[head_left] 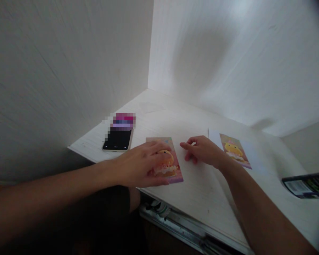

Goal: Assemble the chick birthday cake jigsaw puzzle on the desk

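Observation:
A colourful card (pixel 177 166) with a yellow cartoon figure lies on the white tabletop (pixel 191 202) near its front edge. My left hand (pixel 146 163) rests over the left part of this card, its fingers spread across the picture. To the right of the card is my right hand (pixel 199 150), its fingers loosely curled and apart, with nothing seen between them. It does not touch the card. Beyond my right wrist, a second picture (pixel 235 150) of the same yellow figure lies on a larger white sheet (pixel 214 137), partly hidden by the wrist.
A phone (pixel 118 138) lies at the left, its screen lit and partly blurred. On the right is a dark can-like container (pixel 307 185) with a label. White walls (pixel 175 53) meet behind the table. Under the front edge, an open drawer (pixel 170 219) holds small items.

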Demonstrator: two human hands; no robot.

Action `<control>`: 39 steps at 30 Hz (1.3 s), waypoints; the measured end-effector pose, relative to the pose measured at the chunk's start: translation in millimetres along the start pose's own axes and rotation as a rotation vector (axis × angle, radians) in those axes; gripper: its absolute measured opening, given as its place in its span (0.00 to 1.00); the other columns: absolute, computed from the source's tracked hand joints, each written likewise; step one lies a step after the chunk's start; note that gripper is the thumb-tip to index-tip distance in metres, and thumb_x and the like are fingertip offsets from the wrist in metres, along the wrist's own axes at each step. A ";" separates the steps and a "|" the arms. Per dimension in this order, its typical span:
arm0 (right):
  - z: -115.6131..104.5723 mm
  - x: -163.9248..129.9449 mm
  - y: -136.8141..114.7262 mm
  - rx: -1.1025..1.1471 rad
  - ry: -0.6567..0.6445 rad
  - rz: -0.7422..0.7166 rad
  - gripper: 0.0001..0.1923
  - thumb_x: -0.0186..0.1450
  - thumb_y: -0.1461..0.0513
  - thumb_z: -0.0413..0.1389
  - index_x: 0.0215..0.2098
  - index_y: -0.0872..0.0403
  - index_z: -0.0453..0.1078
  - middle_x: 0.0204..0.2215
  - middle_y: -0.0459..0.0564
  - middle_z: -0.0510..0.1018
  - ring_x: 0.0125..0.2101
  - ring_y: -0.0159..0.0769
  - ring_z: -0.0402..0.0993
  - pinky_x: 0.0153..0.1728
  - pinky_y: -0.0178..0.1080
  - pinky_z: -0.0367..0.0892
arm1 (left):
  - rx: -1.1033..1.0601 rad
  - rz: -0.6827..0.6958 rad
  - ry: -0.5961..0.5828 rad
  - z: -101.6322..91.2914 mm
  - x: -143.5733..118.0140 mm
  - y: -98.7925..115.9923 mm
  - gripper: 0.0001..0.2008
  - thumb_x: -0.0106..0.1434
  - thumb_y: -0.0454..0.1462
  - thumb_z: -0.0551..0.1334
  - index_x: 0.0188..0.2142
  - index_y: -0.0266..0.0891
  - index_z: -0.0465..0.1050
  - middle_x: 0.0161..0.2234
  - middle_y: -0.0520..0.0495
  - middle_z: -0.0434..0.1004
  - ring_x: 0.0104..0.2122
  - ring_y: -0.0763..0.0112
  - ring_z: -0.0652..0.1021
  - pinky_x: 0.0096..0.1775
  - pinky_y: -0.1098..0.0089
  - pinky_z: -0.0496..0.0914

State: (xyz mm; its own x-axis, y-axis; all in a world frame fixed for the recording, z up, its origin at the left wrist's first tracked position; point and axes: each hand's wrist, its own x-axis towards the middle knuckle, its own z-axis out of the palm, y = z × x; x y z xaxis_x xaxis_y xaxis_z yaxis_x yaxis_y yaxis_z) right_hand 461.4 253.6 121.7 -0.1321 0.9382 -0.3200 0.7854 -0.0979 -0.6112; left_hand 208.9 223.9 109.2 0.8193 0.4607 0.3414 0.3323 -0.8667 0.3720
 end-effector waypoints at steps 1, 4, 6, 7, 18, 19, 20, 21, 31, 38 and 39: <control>-2.3 -3.9 -1.9 0.042 -0.066 0.018 0.17 0.66 0.51 0.53 0.25 0.54 0.70 0.21 0.52 0.80 0.15 0.32 0.70 0.18 0.36 0.62 | 0.022 -0.003 -0.012 6.2 3.6 0.9 0.27 0.64 0.50 0.60 0.57 0.36 0.64 0.57 0.35 0.66 0.58 0.54 0.66 0.60 0.53 0.60; -8.6 -16.1 -9.8 0.115 -0.186 0.033 0.18 0.67 0.52 0.52 0.28 0.55 0.71 0.26 0.53 0.82 0.15 0.31 0.72 0.17 0.34 0.61 | 0.055 -0.015 -0.035 18.2 12.1 3.2 0.24 0.67 0.50 0.56 0.55 0.36 0.65 0.58 0.36 0.65 0.59 0.55 0.65 0.60 0.54 0.58; -10.7 -22.4 -15.0 0.132 -0.217 0.020 0.18 0.67 0.52 0.52 0.30 0.57 0.72 0.29 0.55 0.82 0.17 0.31 0.74 0.17 0.33 0.61 | 0.071 -0.050 -0.018 21.4 15.6 4.7 0.22 0.67 0.50 0.55 0.53 0.38 0.68 0.58 0.37 0.66 0.57 0.55 0.67 0.59 0.54 0.60; -10.6 -24.6 -17.0 0.129 -0.216 0.008 0.18 0.67 0.51 0.52 0.31 0.57 0.72 0.31 0.56 0.82 0.17 0.31 0.75 0.17 0.33 0.62 | 0.086 -0.085 0.004 22.2 17.0 5.6 0.21 0.67 0.50 0.55 0.51 0.39 0.69 0.57 0.38 0.66 0.56 0.55 0.68 0.58 0.53 0.60; 12.0 -26.0 -23.8 -0.254 0.210 -0.120 0.14 0.61 0.52 0.56 0.29 0.54 0.73 0.27 0.52 0.81 0.28 0.39 0.77 0.28 0.37 0.64 | 0.238 -0.382 0.195 34.3 33.2 20.0 0.20 0.65 0.52 0.55 0.41 0.40 0.75 0.45 0.40 0.70 0.47 0.55 0.69 0.51 0.51 0.62; 14.4 -26.3 -23.6 -0.291 0.246 -0.137 0.13 0.59 0.52 0.58 0.29 0.54 0.73 0.29 0.52 0.81 0.30 0.40 0.77 0.30 0.38 0.65 | 0.252 -0.399 0.200 34.5 34.3 21.1 0.21 0.64 0.53 0.55 0.40 0.40 0.75 0.43 0.40 0.70 0.46 0.54 0.69 0.51 0.51 0.62; 17.3 -26.7 -23.1 -0.332 0.285 -0.147 0.14 0.59 0.51 0.58 0.29 0.53 0.73 0.30 0.53 0.81 0.31 0.41 0.77 0.31 0.39 0.65 | 0.270 -0.416 0.204 34.6 35.3 21.9 0.22 0.63 0.53 0.56 0.39 0.39 0.75 0.43 0.39 0.70 0.46 0.54 0.69 0.50 0.51 0.62; 20.6 -27.1 -22.6 -0.365 0.312 -0.142 0.14 0.58 0.50 0.58 0.29 0.53 0.73 0.30 0.52 0.81 0.31 0.42 0.77 0.32 0.40 0.65 | 0.291 -0.425 0.202 34.8 36.2 22.1 0.23 0.62 0.54 0.56 0.38 0.38 0.75 0.41 0.39 0.70 0.45 0.53 0.69 0.49 0.52 0.63; 37.9 -32.8 -23.0 -0.505 0.352 -0.084 0.14 0.63 0.48 0.53 0.33 0.49 0.71 0.25 0.51 0.79 0.29 0.46 0.77 0.27 0.41 0.59 | 0.335 -0.408 0.175 39.9 38.8 13.4 0.19 0.59 0.51 0.59 0.36 0.39 0.76 0.37 0.42 0.69 0.35 0.59 0.72 0.36 0.59 0.67; 30.9 -18.6 -18.4 -0.381 0.292 -0.104 0.11 0.59 0.53 0.56 0.31 0.51 0.71 0.26 0.50 0.79 0.28 0.41 0.76 0.30 0.40 0.63 | 0.287 -0.421 0.206 40.1 38.9 13.8 0.24 0.61 0.55 0.56 0.36 0.38 0.78 0.35 0.42 0.70 0.34 0.59 0.72 0.37 0.59 0.68; 30.3 -17.5 -18.5 -0.353 0.282 -0.110 0.10 0.59 0.54 0.57 0.31 0.52 0.71 0.27 0.50 0.79 0.29 0.40 0.76 0.30 0.39 0.63 | 0.290 -0.421 0.206 40.3 38.8 13.8 0.23 0.61 0.54 0.56 0.36 0.38 0.78 0.35 0.42 0.70 0.34 0.59 0.72 0.37 0.59 0.68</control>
State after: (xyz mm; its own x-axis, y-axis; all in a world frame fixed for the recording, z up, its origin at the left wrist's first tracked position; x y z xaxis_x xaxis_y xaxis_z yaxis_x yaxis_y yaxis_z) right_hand 430.8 228.9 116.7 -0.0953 0.9951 -0.0279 0.9403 0.0808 -0.3307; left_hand 264.1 222.1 92.9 0.4891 0.7818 0.3868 0.7507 -0.6031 0.2697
